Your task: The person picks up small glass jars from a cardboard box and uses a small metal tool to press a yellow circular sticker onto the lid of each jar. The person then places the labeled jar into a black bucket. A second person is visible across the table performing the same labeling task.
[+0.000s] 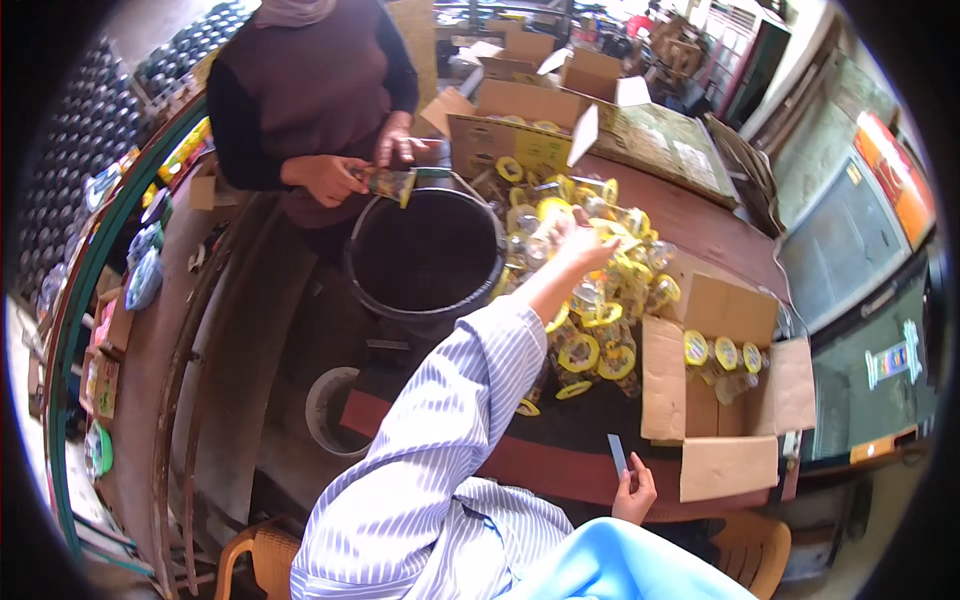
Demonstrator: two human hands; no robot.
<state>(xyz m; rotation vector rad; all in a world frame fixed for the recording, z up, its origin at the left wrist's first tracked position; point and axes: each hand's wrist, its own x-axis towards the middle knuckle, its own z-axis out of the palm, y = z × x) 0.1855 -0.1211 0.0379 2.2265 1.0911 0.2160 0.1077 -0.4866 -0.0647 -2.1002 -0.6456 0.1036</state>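
Observation:
My left hand (pixel 581 247) reaches out over a heap of clear plastic cups with yellow sealed lids (pixel 615 360). Its fingers are among the cups, and glare hides whether they grip one. Low in the view, my right hand (pixel 636 491) holds a thin, flat blue-grey strip (pixel 616 454) upright between thumb and fingers. To the right of the heap stands an open cardboard box (pixel 701 409). Inside it, several yellow-lidded cups (pixel 725 354) stand in a row along the far side, with a clear cup lying in front of them.
Across from me a person (pixel 322 112) holds a printed plastic cup (pixel 390 184) over a large black bucket (pixel 427 251). Behind the heap is another open carton (pixel 517 142) with cups. A white pail (pixel 330 412) stands lower left. Orange chairs (pixel 262 555) flank me.

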